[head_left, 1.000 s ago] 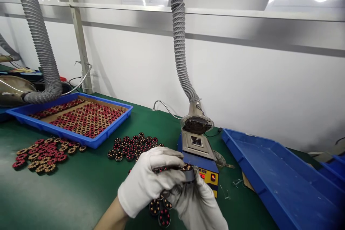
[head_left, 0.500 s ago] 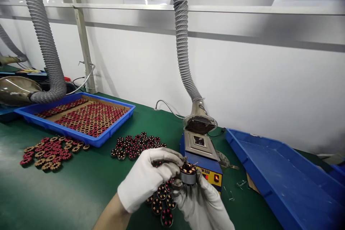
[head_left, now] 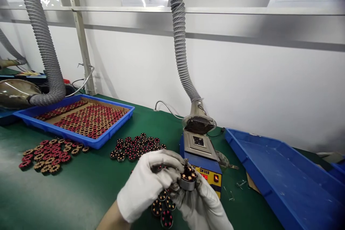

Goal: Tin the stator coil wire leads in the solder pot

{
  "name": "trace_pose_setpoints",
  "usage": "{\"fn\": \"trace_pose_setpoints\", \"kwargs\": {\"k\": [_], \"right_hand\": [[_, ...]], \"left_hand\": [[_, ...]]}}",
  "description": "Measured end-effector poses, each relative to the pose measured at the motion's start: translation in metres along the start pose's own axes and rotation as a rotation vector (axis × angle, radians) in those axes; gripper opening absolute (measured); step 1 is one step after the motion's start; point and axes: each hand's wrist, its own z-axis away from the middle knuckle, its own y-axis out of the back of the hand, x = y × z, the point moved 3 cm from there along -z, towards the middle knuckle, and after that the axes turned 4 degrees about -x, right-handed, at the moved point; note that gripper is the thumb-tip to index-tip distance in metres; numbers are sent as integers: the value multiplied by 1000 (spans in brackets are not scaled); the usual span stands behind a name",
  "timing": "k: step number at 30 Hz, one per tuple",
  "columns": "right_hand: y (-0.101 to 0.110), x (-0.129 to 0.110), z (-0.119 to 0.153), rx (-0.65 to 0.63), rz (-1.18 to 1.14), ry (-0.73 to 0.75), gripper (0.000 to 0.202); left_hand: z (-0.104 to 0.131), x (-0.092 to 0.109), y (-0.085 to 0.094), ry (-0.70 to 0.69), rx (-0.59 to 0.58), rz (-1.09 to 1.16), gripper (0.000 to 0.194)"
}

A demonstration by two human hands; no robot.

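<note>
My right hand (head_left: 202, 201), in a white glove with dirty fingertips, grips a round metal ring part (head_left: 188, 179) with copper-coloured windings inside. The part is tilted so its inside faces me. My left hand (head_left: 151, 176), also gloved, has its fingers closed at the part's upper left edge; what its fingertips pinch, if anything, is too small to make out. Below and between the hands lie several similar black ring parts (head_left: 157, 207). Just behind the held part stands a blue and yellow CM 553 machine (head_left: 199, 151) with a metal top plate.
A blue tray (head_left: 101, 140) of red and tan cores stands at the left, with loose cores (head_left: 48, 156) before it. Black ring parts (head_left: 137, 143) cluster mid-table. A large blue tray (head_left: 283, 172) is at the right. An exhaust hose (head_left: 179, 36) hangs over the machine.
The held ring part has tipped further toward me and sits slightly lower. Both hands remain around it, with the left fingers shifted a little at its edge.
</note>
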Motion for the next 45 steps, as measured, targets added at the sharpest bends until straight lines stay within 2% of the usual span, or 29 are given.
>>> {"fn": "trace_pose_setpoints", "kwargs": {"k": [3,5,6,8,9,11,12,13,14,15,17,20,21,24,26,28,30,32,34,37,40,42,45], "right_hand": [[13,-5,-7,110,222,200,40],[19,-10,-9,164,413,379,40],[19,-11,-8,185,524,487,39],[14,-14,-1,197,792,764,40],[10,-14,4,189,944,918,42],[0,-11,12,141,1259,1184,45],[-4,-7,15,97,1403,1278,47],[-8,-4,16,63,1517,1336,49],[-10,-2,16,52,1584,1373,50],[-11,-1,16,70,1595,1387,50],[-11,-4,15,208,1470,1386,47],[-8,-9,16,397,1280,1283,47],[-7,-9,16,415,1267,1239,49],[-7,-9,19,383,1309,1174,54],[-6,-8,21,351,1321,1185,55],[-5,-6,21,332,1305,1184,55],[-4,-5,20,321,1282,1171,56],[-4,-5,20,306,1269,1158,57],[-5,-5,20,282,1272,1164,58],[-5,-5,20,243,1291,1175,61],[-5,-3,18,216,1306,1169,61],[-6,-3,17,220,1318,1157,59],[-7,-2,17,247,1326,1166,56]], "left_hand": [[4,8,-1,-213,100,-109,15],[7,12,3,-284,181,-146,13],[7,13,5,-268,217,-117,12],[4,9,7,-125,218,15,18],[2,5,5,-23,162,97,26],[-2,-4,-7,133,-21,225,38],[-3,-9,-13,153,-81,267,37],[-4,-13,-18,138,-85,306,31],[-5,-17,-20,110,-36,351,25],[-5,-21,-21,69,47,404,20],[-4,-26,-18,-9,222,512,12],[-3,-20,-7,-98,353,546,8],[-3,-17,-4,-69,340,499,12],[-5,-13,-9,137,195,317,27],[-5,-16,-14,188,200,310,24],[-4,-19,-16,108,314,361,15],[-2,-20,-14,-39,416,418,13],[-1,-16,-10,-143,437,449,13],[-1,-11,-9,-103,343,450,23],[-3,-9,-13,66,223,416,32],[-4,-13,-15,94,262,410,20],[-4,-18,-14,66,303,435,16],[-2,-22,-7,-18,424,517,15]]}}
